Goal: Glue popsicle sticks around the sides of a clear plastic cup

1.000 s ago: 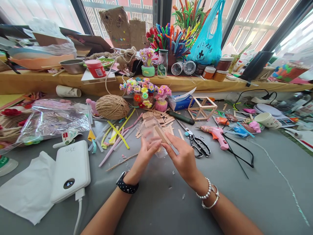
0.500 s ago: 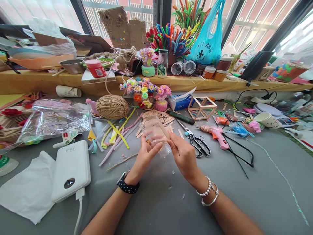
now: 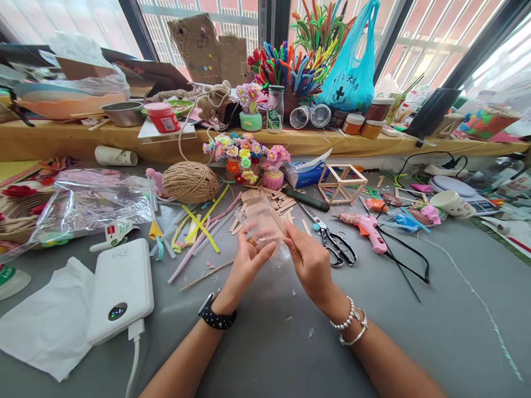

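Observation:
My left hand [image 3: 245, 265] and my right hand [image 3: 310, 264] both hold a clear plastic cup [image 3: 262, 225] lying on its side just above the grey table [image 3: 440, 326]. A flat wooden stick [image 3: 277, 221] rests against the cup's right side under my right fingertips. More wooden sticks [image 3: 265, 200] lie loose just behind the cup. Scissors [image 3: 329, 235] lie to the right of my right hand, with a pink glue gun [image 3: 367, 225] beyond them.
A white power bank [image 3: 120, 287] with its cable lies on white paper [image 3: 50, 323] at the left. A twine ball [image 3: 189, 181], small craft flower pots [image 3: 249, 160], a wooden stick cube [image 3: 342, 182] and a tissue pack [image 3: 307, 172] stand behind. Coloured strips [image 3: 199, 226] litter the middle.
My right hand drew the wooden stick in against the cup's right side, and both hands shifted slightly up and away with the cup.

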The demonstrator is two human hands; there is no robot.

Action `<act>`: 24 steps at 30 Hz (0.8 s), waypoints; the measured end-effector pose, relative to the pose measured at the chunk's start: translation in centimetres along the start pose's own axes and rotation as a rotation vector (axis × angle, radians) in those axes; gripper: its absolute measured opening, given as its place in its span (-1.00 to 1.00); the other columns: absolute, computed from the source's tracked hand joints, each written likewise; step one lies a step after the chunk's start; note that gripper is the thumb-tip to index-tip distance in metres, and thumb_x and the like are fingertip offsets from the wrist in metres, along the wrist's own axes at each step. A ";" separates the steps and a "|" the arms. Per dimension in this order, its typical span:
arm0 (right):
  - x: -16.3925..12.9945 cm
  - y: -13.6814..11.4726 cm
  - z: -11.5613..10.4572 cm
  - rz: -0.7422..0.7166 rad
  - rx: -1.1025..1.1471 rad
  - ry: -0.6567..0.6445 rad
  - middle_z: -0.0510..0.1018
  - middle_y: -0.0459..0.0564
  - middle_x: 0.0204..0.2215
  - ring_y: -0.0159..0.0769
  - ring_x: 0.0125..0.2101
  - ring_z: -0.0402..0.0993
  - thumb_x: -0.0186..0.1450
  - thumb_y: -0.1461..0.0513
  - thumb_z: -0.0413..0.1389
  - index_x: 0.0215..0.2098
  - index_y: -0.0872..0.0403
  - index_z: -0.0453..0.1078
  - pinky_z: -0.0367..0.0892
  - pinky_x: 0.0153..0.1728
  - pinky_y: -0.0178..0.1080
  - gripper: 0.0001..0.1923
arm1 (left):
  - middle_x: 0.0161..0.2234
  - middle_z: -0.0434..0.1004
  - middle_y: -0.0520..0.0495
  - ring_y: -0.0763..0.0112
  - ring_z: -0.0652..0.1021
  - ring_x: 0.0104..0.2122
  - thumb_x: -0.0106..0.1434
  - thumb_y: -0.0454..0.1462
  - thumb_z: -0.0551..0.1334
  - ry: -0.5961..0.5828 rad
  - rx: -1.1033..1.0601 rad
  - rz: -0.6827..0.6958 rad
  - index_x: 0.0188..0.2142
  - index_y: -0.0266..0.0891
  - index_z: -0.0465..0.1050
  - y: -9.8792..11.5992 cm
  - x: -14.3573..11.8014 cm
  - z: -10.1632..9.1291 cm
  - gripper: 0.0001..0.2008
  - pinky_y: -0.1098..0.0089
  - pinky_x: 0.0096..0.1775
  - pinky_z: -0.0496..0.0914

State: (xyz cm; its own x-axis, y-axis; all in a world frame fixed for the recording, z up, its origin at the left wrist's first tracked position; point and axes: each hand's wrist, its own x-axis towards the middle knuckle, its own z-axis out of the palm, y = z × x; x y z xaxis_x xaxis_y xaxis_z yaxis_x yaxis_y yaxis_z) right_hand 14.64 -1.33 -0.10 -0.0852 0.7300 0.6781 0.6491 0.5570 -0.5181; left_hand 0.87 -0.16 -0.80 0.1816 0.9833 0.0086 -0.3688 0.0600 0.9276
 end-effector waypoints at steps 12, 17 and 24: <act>0.0 0.1 0.1 -0.055 -0.074 -0.012 0.46 0.11 -0.06 -0.17 -0.11 0.46 0.32 0.27 -0.11 0.13 0.09 0.18 0.43 -0.16 -0.14 -0.60 | -0.11 0.36 -0.08 0.32 0.48 -0.14 0.09 -0.22 0.26 -0.030 0.022 0.000 -0.05 -0.13 0.01 0.1 -0.1 -0.1 -0.49 0.27 -0.08 0.32; 0.0 0.2 0.2 -0.113 -0.116 0.012 0.47 0.14 -0.08 -0.20 -0.12 0.46 0.32 0.29 -0.11 0.12 0.14 0.19 0.43 -0.18 -0.18 -0.61 | -0.10 0.36 -0.10 0.31 0.48 -0.15 0.08 -0.21 0.27 -0.021 0.048 -0.022 -0.05 -0.14 0.01 0.3 -0.2 -0.1 -0.47 0.29 -0.11 0.34; 0.3 0.2 -0.2 -0.155 -0.097 0.043 0.50 0.15 -0.11 -0.23 -0.12 0.46 0.30 0.19 -0.04 0.07 0.19 0.24 0.40 -0.14 -0.21 -0.59 | -0.14 0.40 -0.08 0.30 0.50 -0.17 0.10 -0.20 0.25 0.006 -0.094 0.007 -0.05 -0.16 0.06 0.5 -0.2 0.3 -0.52 0.29 -0.13 0.35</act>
State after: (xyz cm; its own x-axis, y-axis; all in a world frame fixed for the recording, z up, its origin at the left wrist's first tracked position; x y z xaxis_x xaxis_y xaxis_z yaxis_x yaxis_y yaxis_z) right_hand 14.91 -1.09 0.14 -0.1584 0.6199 0.7686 0.7007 0.6189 -0.3548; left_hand 0.89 -0.32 -0.22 0.1729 0.9849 0.0127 -0.4538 0.0682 0.8885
